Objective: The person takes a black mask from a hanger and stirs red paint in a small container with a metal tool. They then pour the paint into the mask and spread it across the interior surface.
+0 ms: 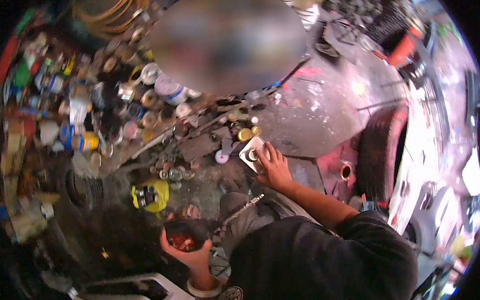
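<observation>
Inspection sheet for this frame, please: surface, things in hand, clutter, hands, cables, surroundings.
Surface: paint-spattered concrete floor.
Things in hand: dark cup of red paint; flat metal can with round cap.
Clutter: many paint cans massed on the left; yellow container on the floor.
Hands: left hand cradles the cup; right hand rests on the metal can.
Cables: orange hose coil at the top.
Surroundings: white car with tyre at right.
</observation>
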### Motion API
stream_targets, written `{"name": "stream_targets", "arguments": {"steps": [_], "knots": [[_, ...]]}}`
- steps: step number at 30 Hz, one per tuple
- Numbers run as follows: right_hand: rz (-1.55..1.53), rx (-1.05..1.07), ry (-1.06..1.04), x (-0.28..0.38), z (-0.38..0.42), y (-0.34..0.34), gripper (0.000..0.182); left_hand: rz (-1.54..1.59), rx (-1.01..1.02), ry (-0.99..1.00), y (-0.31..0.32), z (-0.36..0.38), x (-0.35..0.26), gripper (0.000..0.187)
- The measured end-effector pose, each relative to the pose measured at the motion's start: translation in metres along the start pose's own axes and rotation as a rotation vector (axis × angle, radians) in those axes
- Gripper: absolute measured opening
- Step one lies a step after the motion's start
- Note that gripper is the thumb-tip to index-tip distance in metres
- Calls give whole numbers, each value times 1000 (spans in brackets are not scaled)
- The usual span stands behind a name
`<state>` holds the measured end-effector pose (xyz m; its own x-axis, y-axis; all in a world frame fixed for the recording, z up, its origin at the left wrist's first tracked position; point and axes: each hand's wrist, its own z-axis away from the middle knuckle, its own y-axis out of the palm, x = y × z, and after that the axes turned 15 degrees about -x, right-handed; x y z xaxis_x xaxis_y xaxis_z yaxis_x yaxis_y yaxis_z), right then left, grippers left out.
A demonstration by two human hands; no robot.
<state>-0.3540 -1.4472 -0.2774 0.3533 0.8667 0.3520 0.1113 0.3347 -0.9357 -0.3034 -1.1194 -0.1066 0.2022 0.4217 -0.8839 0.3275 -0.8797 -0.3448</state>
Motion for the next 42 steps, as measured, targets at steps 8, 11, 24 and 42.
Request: {"name": "stream_targets", "arguments": {"steps": [8, 11, 24, 42], "knots": [[44, -229, 503, 2, 94, -109, 116, 224, 426, 111, 69, -78, -14, 99], [55, -286, 755, 21, 148, -142, 115, 296, 587, 123, 90, -94, -27, 97], [489, -170, 1049, -58, 235, -204, 77, 422, 920, 251, 149, -76, -65, 106], [404, 735, 1111, -195, 99, -225, 66, 305, 676, 98, 164, -74, -21, 107]]}}
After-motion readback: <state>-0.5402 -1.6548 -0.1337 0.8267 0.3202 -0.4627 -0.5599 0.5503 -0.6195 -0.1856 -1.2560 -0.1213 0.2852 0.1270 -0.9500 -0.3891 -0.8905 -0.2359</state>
